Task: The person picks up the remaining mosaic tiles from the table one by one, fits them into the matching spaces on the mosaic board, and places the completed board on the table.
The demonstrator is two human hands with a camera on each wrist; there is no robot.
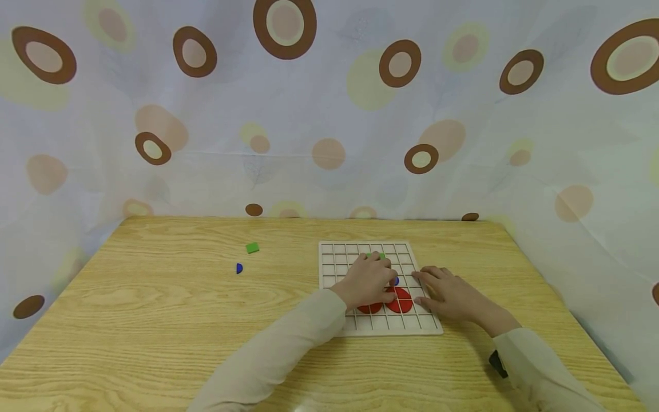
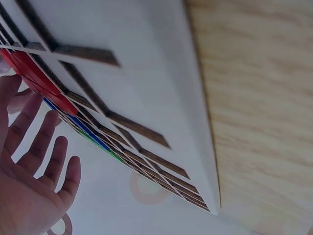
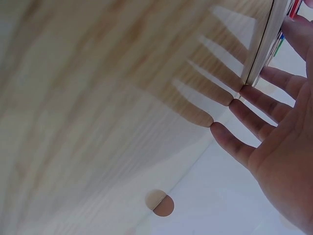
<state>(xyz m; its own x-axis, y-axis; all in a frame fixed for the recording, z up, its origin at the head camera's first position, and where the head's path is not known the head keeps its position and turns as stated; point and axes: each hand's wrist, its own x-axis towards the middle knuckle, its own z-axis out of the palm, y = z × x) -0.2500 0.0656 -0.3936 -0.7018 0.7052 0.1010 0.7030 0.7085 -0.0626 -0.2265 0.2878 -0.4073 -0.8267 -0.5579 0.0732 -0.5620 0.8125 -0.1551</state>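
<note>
A white square board (image 1: pixel 329 249) with a grid of dark lines lies on the table. On it are two red rounded pieces (image 1: pixel 399 300), a small blue piece (image 1: pixel 396 281) and a green piece (image 1: pixel 381 256), partly covered by my left hand (image 1: pixel 364 280). That hand reaches over the board with fingers spread, thumb at the red pieces. In the left wrist view its fingers (image 2: pixel 41 142) are loosely extended beside the red piece (image 2: pixel 44 83). My right hand (image 1: pixel 453 293) rests at the board's right edge, fingers apart; in the right wrist view fingertips touch the table and edge.
A green square piece (image 1: pixel 252 248) and a blue half-round piece (image 1: pixel 239 268) lie on the wooden table (image 1: pixel 154 297), left of the board. A patterned curtain (image 1: pixel 329 114) hangs behind and at both sides. A dark object (image 1: pixel 497 364) shows at the right sleeve.
</note>
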